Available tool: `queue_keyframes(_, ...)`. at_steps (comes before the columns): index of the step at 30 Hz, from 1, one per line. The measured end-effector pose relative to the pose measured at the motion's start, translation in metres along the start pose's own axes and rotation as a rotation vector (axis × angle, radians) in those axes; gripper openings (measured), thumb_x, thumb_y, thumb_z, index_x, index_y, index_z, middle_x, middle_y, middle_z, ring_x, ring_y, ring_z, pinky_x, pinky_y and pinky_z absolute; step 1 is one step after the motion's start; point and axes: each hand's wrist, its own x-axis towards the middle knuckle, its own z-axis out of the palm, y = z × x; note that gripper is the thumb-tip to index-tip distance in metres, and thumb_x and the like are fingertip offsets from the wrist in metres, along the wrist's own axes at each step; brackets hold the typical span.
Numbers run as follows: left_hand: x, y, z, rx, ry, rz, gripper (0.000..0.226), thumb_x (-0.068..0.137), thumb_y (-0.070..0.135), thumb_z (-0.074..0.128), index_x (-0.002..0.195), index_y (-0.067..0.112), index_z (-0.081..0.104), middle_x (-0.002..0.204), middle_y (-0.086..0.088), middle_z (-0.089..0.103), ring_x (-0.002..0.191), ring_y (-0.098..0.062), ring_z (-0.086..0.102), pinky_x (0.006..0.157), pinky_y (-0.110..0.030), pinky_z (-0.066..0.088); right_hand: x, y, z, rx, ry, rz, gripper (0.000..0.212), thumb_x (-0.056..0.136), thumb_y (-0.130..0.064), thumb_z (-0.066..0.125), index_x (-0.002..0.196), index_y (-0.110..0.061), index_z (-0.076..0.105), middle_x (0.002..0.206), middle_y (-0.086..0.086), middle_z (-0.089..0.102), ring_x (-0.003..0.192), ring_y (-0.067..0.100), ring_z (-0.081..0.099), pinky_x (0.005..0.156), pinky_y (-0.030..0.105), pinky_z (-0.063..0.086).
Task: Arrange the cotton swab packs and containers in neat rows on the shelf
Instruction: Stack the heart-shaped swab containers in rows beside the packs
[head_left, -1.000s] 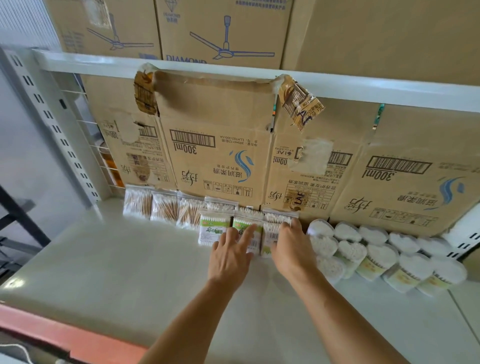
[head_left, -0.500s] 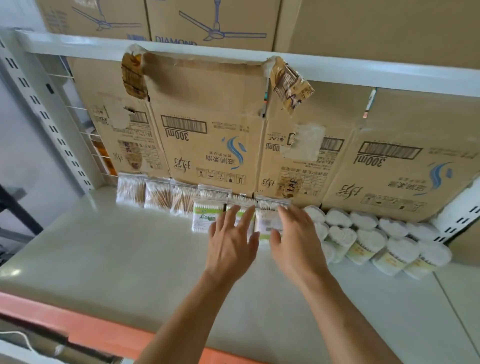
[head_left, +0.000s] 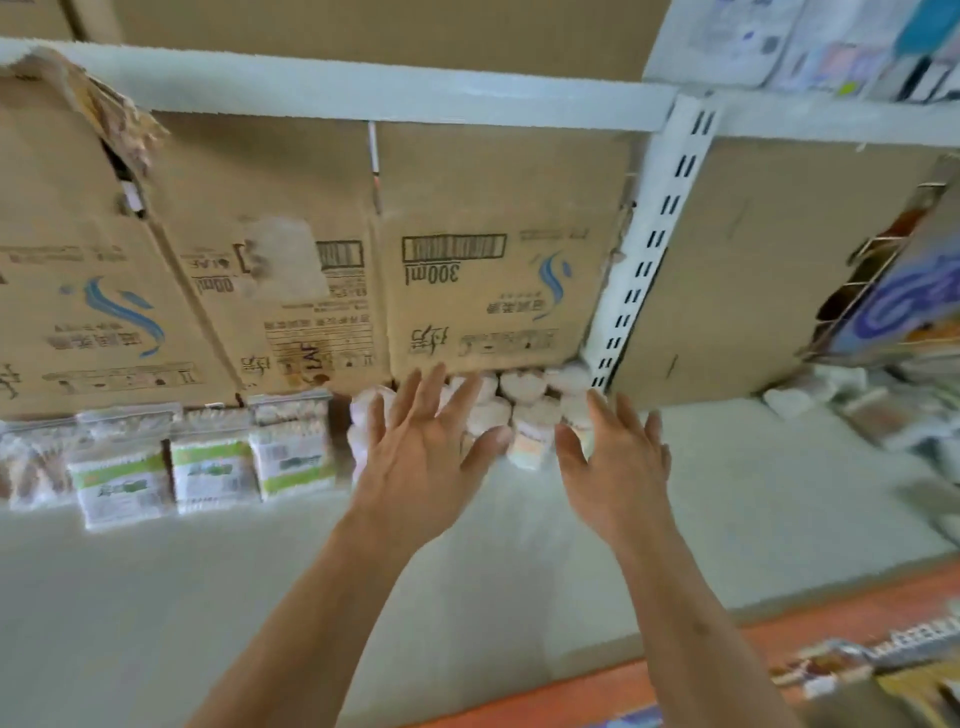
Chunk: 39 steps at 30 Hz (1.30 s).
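Flat cotton swab packs (head_left: 210, 470) with green-and-white labels stand in a row at the back left of the pale shelf (head_left: 182, 597). To their right, a cluster of white heart-shaped swab containers (head_left: 524, 397) sits against the cardboard. My left hand (head_left: 421, 457) hovers over the left part of that cluster, fingers spread, holding nothing. My right hand (head_left: 618, 462) is at the cluster's right side, fingers apart and empty. Both hands hide some of the containers. The frame is blurred by motion.
Upside-down cardboard boxes (head_left: 483, 270) line the back wall. A white slotted upright (head_left: 649, 249) divides this bay from the one on the right, where blurred goods (head_left: 883, 410) lie. An orange shelf edge (head_left: 727, 649) runs along the front.
My view has swung to the right. Both hands left the green-labelled packs and moved right to the heart-shaped containers, fingers now spread.
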Motion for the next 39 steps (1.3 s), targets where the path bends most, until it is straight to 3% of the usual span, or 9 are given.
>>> queue_keyframes(7, 0.034, 0.123, 0.056, -0.085, -0.132, 0.190, 0.067, 0.089, 0.065, 0.021, 0.148, 0.035, 0.020, 0.159, 0.002, 0.010, 0.146, -0.018, 0.000, 0.118, -0.048, 0.004, 0.020, 0.114, -0.035, 0.099, 0.010, 0.185, 0.060, 0.099, -0.045, 0.039, 0.151, -0.021, 0.024, 0.161, 0.007, 0.013, 0.147, 0.035, -0.001, 0.117, 0.051, 0.010)
queue_keyframes(11, 0.054, 0.182, 0.101, -0.096, -0.200, 0.230, 0.062, 0.093, 0.060, 0.028, 0.147, 0.030, 0.026, 0.155, 0.003, 0.020, 0.145, -0.021, 0.009, 0.116, -0.048, 0.015, 0.044, 0.188, -0.057, 0.126, 0.047, 0.210, 0.061, 0.098, -0.044, 0.042, 0.150, -0.016, 0.027, 0.158, 0.011, 0.020, 0.147, 0.034, 0.006, 0.119, 0.049, 0.010)
queue_keyframes(13, 0.067, 0.216, 0.127, -0.084, -0.273, 0.222, 0.063, 0.093, 0.061, 0.026, 0.148, 0.031, 0.021, 0.157, 0.002, 0.016, 0.146, -0.021, 0.006, 0.117, -0.047, 0.013, 0.057, 0.227, -0.072, 0.160, 0.075, 0.221, 0.060, 0.098, -0.038, 0.045, 0.149, -0.012, 0.029, 0.157, 0.015, 0.024, 0.147, 0.031, 0.010, 0.121, 0.043, 0.008)
queue_keyframes(16, 0.089, 0.258, 0.160, -0.084, -0.366, 0.182, 0.063, 0.094, 0.060, 0.028, 0.150, 0.033, 0.016, 0.159, 0.000, 0.009, 0.146, -0.019, 0.000, 0.119, -0.043, 0.007, 0.077, 0.277, -0.093, 0.239, 0.077, 0.260, 0.058, 0.097, -0.031, 0.049, 0.149, -0.011, 0.030, 0.156, 0.014, 0.026, 0.147, 0.025, 0.016, 0.119, 0.038, 0.015)
queue_keyframes(21, 0.120, 0.308, 0.207, -0.141, -0.430, 0.133, 0.062, 0.095, 0.056, 0.035, 0.149, 0.028, 0.021, 0.159, -0.003, 0.014, 0.146, -0.018, 0.006, 0.118, -0.038, 0.013, 0.104, 0.339, -0.118, 0.271, 0.096, 0.247, 0.055, 0.096, -0.024, 0.051, 0.147, -0.013, 0.033, 0.150, 0.008, 0.037, 0.138, 0.024, 0.034, 0.108, 0.035, 0.031)
queue_keyframes(25, 0.144, 0.334, 0.234, -0.127, -0.410, 0.127, 0.062, 0.095, 0.049, 0.043, 0.148, 0.022, 0.026, 0.155, -0.006, 0.023, 0.143, -0.022, 0.019, 0.115, -0.038, 0.022, 0.127, 0.369, -0.132, 0.259, 0.140, 0.242, 0.051, 0.095, -0.019, 0.054, 0.143, -0.011, 0.038, 0.144, 0.008, 0.044, 0.131, 0.025, 0.041, 0.102, 0.032, 0.034)
queue_keyframes(29, 0.170, 0.353, 0.252, -0.242, -0.298, 0.033, 0.058, 0.093, 0.035, 0.053, 0.144, 0.018, 0.032, 0.145, -0.006, 0.038, 0.131, -0.024, 0.038, 0.107, -0.035, 0.033, 0.150, 0.390, -0.134, 0.252, 0.129, 0.297, 0.057, 0.092, -0.018, 0.055, 0.145, -0.012, 0.035, 0.144, 0.012, 0.042, 0.129, 0.031, 0.041, 0.103, 0.039, 0.035)
queue_keyframes(34, 0.196, 0.365, 0.275, -0.240, -0.298, -0.077, 0.064, 0.090, 0.035, 0.058, 0.145, 0.022, 0.028, 0.141, -0.008, 0.039, 0.125, -0.028, 0.043, 0.101, -0.039, 0.042, 0.173, 0.401, -0.132, 0.190, 0.070, 0.370, 0.058, 0.091, -0.020, 0.055, 0.144, -0.009, 0.032, 0.134, 0.017, 0.049, 0.119, 0.035, 0.050, 0.093, 0.041, 0.042)
queue_keyframes(39, 0.200, 0.367, 0.284, -0.269, -0.200, -0.134, 0.042, 0.086, 0.031, 0.064, 0.124, 0.020, 0.047, 0.129, -0.006, 0.048, 0.112, -0.026, 0.052, 0.091, -0.037, 0.046, 0.183, 0.406, -0.121, 0.104, 0.025, 0.370, 0.049, 0.093, -0.032, 0.057, 0.131, -0.005, 0.045, 0.126, 0.016, 0.055, 0.114, 0.034, 0.053, 0.089, 0.040, 0.043)
